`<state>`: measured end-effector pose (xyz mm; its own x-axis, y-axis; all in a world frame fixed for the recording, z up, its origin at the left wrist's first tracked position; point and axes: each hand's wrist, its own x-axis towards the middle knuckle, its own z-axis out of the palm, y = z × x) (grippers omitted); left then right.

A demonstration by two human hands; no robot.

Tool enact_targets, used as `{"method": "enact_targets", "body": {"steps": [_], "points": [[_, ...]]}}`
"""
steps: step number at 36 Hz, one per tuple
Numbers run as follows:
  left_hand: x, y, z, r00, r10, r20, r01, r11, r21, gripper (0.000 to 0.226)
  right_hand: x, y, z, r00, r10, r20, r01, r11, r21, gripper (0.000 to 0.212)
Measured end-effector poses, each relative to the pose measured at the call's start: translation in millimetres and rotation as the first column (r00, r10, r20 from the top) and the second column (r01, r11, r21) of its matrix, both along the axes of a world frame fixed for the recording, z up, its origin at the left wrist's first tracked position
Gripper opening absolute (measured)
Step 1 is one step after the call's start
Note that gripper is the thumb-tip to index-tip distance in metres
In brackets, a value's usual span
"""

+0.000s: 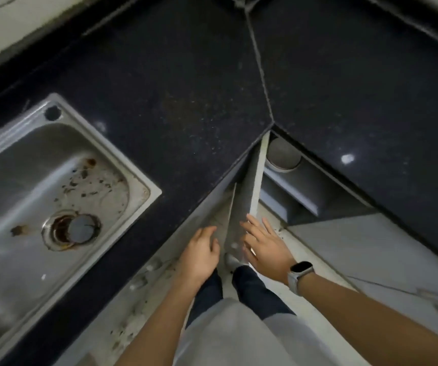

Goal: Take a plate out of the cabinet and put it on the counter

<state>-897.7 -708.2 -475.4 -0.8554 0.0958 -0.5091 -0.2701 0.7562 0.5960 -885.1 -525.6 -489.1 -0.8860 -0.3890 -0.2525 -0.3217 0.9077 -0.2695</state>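
The black speckled counter (186, 88) wraps round a corner. Below that corner the grey cabinet door (252, 191) stands ajar, seen edge-on. My right hand (264, 244), a watch on its wrist, lies with spread fingers against the door's near edge. My left hand (200, 253) hangs just left of the door with loosely curled fingers and nothing in it. Inside the cabinet, under the counter's edge, a round grey plate-like dish (282, 157) rests on a shelf, partly hidden by the counter.
A stained steel sink (54, 196) is set into the counter at the left. Grey shelves (297, 196) show inside the cabinet. My legs and the pale floor (326, 233) are below. A seam (259, 56) runs across the counter's corner.
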Motion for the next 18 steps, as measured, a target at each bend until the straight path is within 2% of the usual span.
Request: {"method": "enact_targets", "body": {"steps": [3, 6, 10, 14, 16, 18], "points": [[-21, 16, 1, 0.986, -0.164, -0.011, 0.164, 0.986, -0.006, 0.041, 19, 21, 1, 0.987, -0.162, -0.006, 0.162, 0.986, 0.027, 0.003], [-42, 41, 2, 0.915, -0.398, -0.067, 0.396, 0.918, -0.038, 0.045, 29, 38, 2, 0.943, -0.332, -0.025, 0.333, 0.942, 0.047, 0.023], [-68, 88, 2, 0.701, -0.694, -0.166, 0.671, 0.72, -0.176, 0.058, 29, 57, -3, 0.87, -0.489, -0.053, 0.49, 0.852, 0.181, 0.063], [-91, 137, -11, 0.476, -0.862, -0.173, 0.794, 0.506, -0.336, 0.072, 21, 83, -15, 0.855, -0.497, -0.149, 0.519, 0.816, 0.256, 0.069], [-102, 156, -24, 0.426, -0.894, -0.139, 0.806, 0.445, -0.391, 0.077, 17, 97, -25, 0.853, -0.466, -0.236, 0.518, 0.81, 0.275, 0.059], [-106, 171, -34, 0.396, -0.912, -0.11, 0.807, 0.403, -0.432, 0.082, 13, 110, -32, 0.846, -0.469, -0.254, 0.528, 0.803, 0.278, 0.058]]}}
